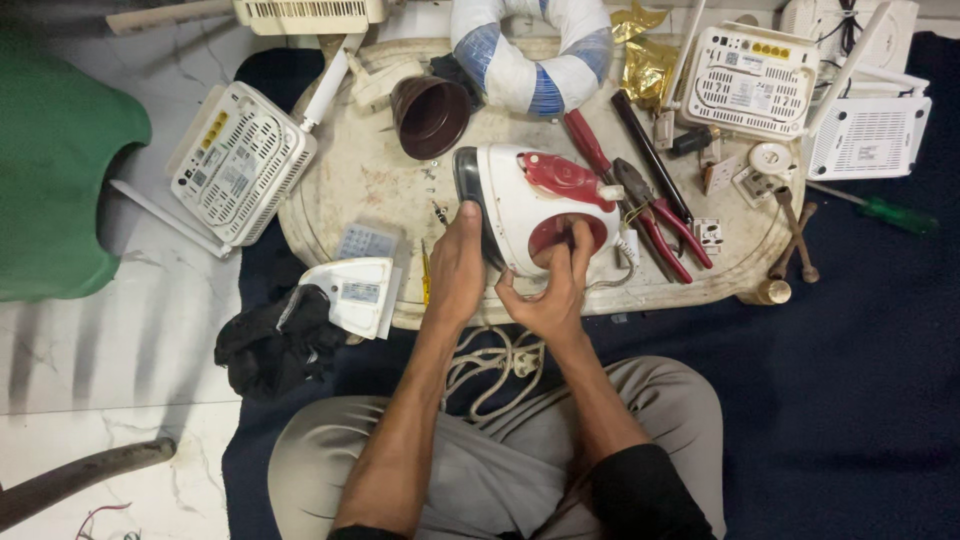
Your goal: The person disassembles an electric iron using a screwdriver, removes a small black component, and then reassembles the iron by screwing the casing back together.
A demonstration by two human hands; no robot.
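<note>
Both my hands hold the clothes iron (530, 205) on the desk (330, 215): left hand (455, 265) grips its dark soleplate edge, right hand (548, 290) fingers press into the red recess. White body, red handle; possibly partly opened.

Iron (520, 205) on tray (340, 185), pliers (655, 215) right of it, cup (430, 115) behind, router (240, 160) left.

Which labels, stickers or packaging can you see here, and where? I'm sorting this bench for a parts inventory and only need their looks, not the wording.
Label on white cover piece: tray's front left edge, small pale blue-grey rectangle.
Sticker on left router: off the tray's left side, pale rectangle on the vented underside.
Sticker on top right router: pale rectangle beside vent slots.
Gold foil wrapper: crumpled, tray's top edge.
No screens in view.
</note>
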